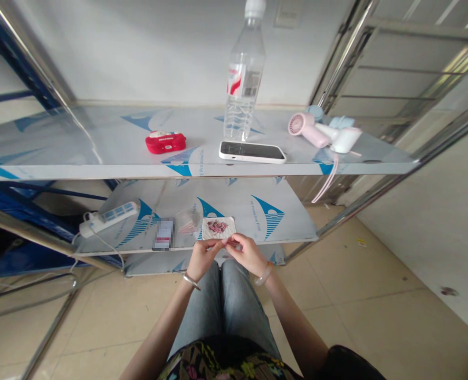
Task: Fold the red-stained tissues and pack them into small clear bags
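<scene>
Something tiny was pinched between the fingers of both the left hand [202, 257] and the right hand [246, 252] beside the pink beads [217, 227]; a steady, fine grip was judged needed next.

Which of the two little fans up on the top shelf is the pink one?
The pink fan is the left one, nearer the water bottle. The other fan beside it is white, lying toward the shelf's right end.

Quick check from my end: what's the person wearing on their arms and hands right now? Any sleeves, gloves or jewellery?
No gloves and no sleeves: both forearms are bare. The left hand has a thin silver-coloured bangle at the wrist. The right hand has a thicker, pale translucent bangle at its wrist. No rings that I can make out.
</scene>
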Available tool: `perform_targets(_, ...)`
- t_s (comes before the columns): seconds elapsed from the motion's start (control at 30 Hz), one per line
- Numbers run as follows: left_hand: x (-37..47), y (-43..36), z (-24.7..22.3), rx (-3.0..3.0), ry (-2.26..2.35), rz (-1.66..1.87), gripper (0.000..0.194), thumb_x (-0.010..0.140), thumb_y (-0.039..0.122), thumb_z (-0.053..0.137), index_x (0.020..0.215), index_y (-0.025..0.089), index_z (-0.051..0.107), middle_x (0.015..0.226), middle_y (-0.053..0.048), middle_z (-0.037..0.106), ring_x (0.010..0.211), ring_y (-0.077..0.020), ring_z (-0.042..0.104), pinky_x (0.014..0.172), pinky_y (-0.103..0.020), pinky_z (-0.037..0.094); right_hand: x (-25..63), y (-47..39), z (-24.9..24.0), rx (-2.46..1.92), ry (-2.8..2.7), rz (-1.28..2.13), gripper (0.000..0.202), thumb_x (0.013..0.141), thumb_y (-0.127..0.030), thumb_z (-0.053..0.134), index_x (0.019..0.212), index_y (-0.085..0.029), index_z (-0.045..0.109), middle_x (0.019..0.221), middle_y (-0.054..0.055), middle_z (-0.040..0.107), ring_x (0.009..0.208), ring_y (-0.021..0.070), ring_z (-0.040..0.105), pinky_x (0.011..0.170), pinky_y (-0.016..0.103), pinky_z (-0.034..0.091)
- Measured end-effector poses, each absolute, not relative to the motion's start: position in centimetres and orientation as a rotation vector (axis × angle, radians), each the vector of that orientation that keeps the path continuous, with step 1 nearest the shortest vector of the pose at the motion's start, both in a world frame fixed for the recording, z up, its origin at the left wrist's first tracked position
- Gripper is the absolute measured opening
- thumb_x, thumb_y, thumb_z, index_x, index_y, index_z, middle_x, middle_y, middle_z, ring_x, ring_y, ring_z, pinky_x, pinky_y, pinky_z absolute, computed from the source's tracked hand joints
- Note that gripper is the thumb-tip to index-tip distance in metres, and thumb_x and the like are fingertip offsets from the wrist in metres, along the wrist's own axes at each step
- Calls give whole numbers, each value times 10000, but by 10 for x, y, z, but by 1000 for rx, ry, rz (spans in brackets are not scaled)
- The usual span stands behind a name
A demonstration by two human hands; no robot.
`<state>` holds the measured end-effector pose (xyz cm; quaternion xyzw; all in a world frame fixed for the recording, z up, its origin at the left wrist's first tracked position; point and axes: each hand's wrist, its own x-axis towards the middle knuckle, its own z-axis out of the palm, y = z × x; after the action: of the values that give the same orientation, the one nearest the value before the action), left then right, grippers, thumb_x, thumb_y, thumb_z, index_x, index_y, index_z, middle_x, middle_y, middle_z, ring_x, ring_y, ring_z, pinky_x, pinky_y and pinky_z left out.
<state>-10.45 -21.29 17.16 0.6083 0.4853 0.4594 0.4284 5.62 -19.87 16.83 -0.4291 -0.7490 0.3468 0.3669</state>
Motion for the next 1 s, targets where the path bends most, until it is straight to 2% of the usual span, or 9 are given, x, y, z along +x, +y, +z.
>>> perform_targets(0.1, -103, -213, 170, 1578, 1226, 1135, 287, 794, 422, 594, 801, 179, 747, 834, -36, 734, 810, -221, 663, 753, -292, 498, 56, -199, 167, -1128, -1983, 838, 124, 846, -242, 518, 748, -188, 571, 722, 15, 605, 664, 137, 548, 596, 229, 406)
perform_targets(0.23, -100, -213, 168, 1678, 1334, 1135, 335, 823, 429, 548, 732, 162, 728, 678, -19, 704, 659, -172, 625, 627, -235, 452, 54, -201, 168, -1122, -2022, 810, 196, 871, -241, 474, 701, -189, 556, 652, 1, 573, 602, 125, 506, 560, 220, 366)
perform_targets(0.3, -99, -212, 167, 1755, 1382, 1150, 370, 849, 420, 507, 678, 158, 703, 618, -18, 671, 605, -150, 589, 601, -226, 417, 54, -200, 169, -1147, -2043, 799, 242, 881, -270, 468, 673, -187, 560, 618, -8, 559, 578, 119, 488, 548, 219, 344)
perform_targets(0.4, -98, -209, 167, 1881, 1443, 1177, 391, 870, 407, 475, 626, 170, 669, 609, -34, 657, 602, -151, 571, 642, -244, 399, 60, -196, 167, -1220, -2096, 758, 365, 882, -342, 475, 559, -179, 522, 501, -26, 466, 496, 101, 407, 492, 226, 267)
perform_targets(0.57, -89, -202, 155, 1929, 1492, 1045, 400, 882, 436, 449, 650, 193, 666, 636, -46, 676, 606, -156, 599, 614, -238, 380, 80, -182, 156, -1288, -2127, 725, 522, 851, -473, 494, 438, -163, 422, 436, -35, 326, 469, 84, 321, 472, 238, 171)
perform_targets(0.73, -68, -194, 109, 1791, 1584, 973, 423, 876, 462, 433, 630, 192, 646, 565, -35, 647, 539, -148, 594, 539, -224, 362, 100, -168, 123, -1453, -2156, 796, 522, 805, -492, 525, 432, -157, 379, 453, -50, 252, 477, 71, 276, 482, 233, 141)
perform_targets(0.83, -56, -187, 69, 1664, 1473, 968, 420, 868, 445, 446, 576, 194, 615, 536, -28, 633, 486, -141, 591, 518, -224, 388, 112, -161, 91, -1596, -2216, 794, 502, 771, -495, 551, 438, -158, 385, 453, -57, 239, 478, 70, 261, 486, 234, 134)
perform_targets(1.0, -40, -164, 22, 1408, 1282, 944, 391, 806, 494, 527, 586, 186, 623, 600, -29, 660, 443, -131, 586, 430, -216, 393, 129, -144, 51, -1791, -2234, 799, 505, 752, -536, 560, 454, -148, 435, 445, -61, 252, 484, 75, 297, 483, 229, 137)
